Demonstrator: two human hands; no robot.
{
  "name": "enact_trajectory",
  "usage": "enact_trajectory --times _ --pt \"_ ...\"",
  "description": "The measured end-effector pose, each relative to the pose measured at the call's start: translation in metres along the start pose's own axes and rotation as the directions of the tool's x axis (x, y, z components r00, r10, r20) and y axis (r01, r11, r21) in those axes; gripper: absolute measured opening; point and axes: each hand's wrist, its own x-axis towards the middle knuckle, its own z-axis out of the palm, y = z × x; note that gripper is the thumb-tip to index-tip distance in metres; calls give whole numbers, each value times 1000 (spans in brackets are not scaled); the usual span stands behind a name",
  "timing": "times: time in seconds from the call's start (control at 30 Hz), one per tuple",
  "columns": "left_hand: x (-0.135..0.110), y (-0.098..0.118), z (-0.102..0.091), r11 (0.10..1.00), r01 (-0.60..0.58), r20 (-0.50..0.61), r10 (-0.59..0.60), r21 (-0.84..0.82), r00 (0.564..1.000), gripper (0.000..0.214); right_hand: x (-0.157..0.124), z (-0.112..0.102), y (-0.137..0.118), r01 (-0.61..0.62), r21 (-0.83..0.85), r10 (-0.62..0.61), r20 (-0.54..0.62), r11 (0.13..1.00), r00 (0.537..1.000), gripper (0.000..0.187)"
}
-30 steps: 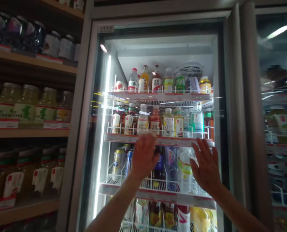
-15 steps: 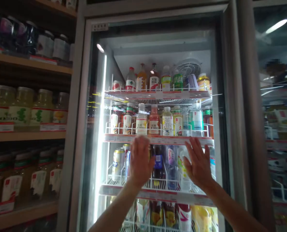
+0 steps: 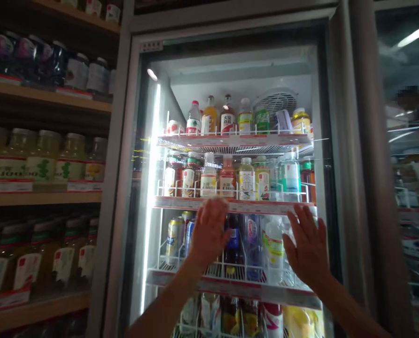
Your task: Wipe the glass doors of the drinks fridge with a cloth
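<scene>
Both my hands are raised before the glass door (image 3: 230,61) of a lit drinks fridge. My left hand (image 3: 209,234) is held up with fingers stretched, in front of the third shelf's cans and bottles; nothing is in it. My right hand (image 3: 307,246) has its fingers spread and also holds nothing. Whether either palm touches the glass, I cannot tell. Between the hands stand a dark bottle with a blue label (image 3: 233,239), a purple-labelled bottle (image 3: 252,234) and a clear bottle with a green and yellow label (image 3: 274,241). A yellow and silver can (image 3: 174,237) shows left of my left hand.
Left of the fridge, wooden shelves (image 3: 47,199) carry several jars and bottles. The metal door frame (image 3: 120,183) runs down beside them. Another glass-fronted fridge (image 3: 410,188) stands at the right, with reflections on its glass. Wire racks (image 3: 237,140) hold bottles inside the middle fridge.
My right hand has moved to the right, farther from my left hand. My left hand has shifted slightly right in the picture. The view has shifted a little; the door looks unchanged.
</scene>
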Motion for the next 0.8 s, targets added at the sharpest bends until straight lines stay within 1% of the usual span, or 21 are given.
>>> enact_trajectory --times 0.07,0.1,0.13,0.17,0.2,0.23,0.27,0.3,0.33,0.37,0.4,0.43,0.47,0.53,0.57,0.6,0.63,0.67,0.73,0.77,0.8 --pt "2 -6 -2 974 221 -112 -214 47 970 64 -3 -1 -2 -4 2 4 5 1000 1000 61" --pt "0 -6 -3 964 260 -127 -253 47 959 64 -5 -1 -4 3 9 -4 18 1000 1000 61" --pt "-3 -3 -4 980 196 -82 -193 35 978 65 -7 -1 -5 14 18 -14 31 1000 999 61" --pt "-7 0 -4 998 57 -4 -57 6 998 65 -9 -1 -7 24 27 -25 43 999 999 62" --pt "-13 3 -5 994 -101 51 103 -37 993 65 -10 -1 -8 30 32 -32 50 999 998 63" --pt "-19 5 -6 973 -219 87 225 -72 970 65 -12 -1 -8 32 33 -34 55 999 998 63" --pt "-25 4 -8 971 -228 91 235 -75 968 64 -13 -2 -8 29 29 -30 55 999 998 63" --pt "-29 1 -9 987 -153 59 156 -52 986 62 -14 -2 -8 22 24 -23 55 999 998 62" --pt "-33 -3 -10 1000 -16 4 16 -18 1000 62 -15 -3 -8 14 19 -15 56 1000 998 61" --pt "-36 -5 -11 991 132 -62 -131 6 989 61 -16 -4 -9 10 18 -11 58 1000 998 61" --pt "-37 -6 -10 974 228 -108 -225 11 968 61 -18 -5 -10 12 22 -14 62 1000 998 61" --pt "-38 -4 -10 969 246 -108 -244 4 964 61 -19 -5 -12 21 30 -23 69 999 997 61" --pt "-39 0 -9 982 187 -71 -188 -14 980 61 -20 -5 -14 32 40 -35 79 999 996 62" --pt "-41 7 -8 996 -39 56 43 -75 998 63 -22 -6 -18 48 53 -54 107 997 993 63" --pt "-43 6 -9 989 -112 100 122 -99 987 64 -23 -6 -18 46 52 -52 119 998 991 63" --pt "-45 1 -11 987 -127 109 138 -102 984 64 -24 -7 -17 36 44 -41 129 998 991 63" --pt "-48 -6 -14 993 -82 92 89 -81 992 63 -26 -8 -15 19 29 -22 130 999 991 63" --pt "-51 -15 -16 999 15 44 -13 -47 999 63 -28 -10 -12 -1 14 -1 124 1000 992 63" --pt "-58 -26 -19 978 209 -87 -207 18 975 63 -31 -12 -8 -29 -8 29 118 1000 993 62" --pt "-61 -26 -19 966 257 -100 -253 26 962 64 -33 -13 -8 -32 -10 33 123 999 992 62" --pt "-65 -21 -19 980 197 -57 -197 5 979 65 -34 -13 -10 -27 -6 28 133 1000 991 63"
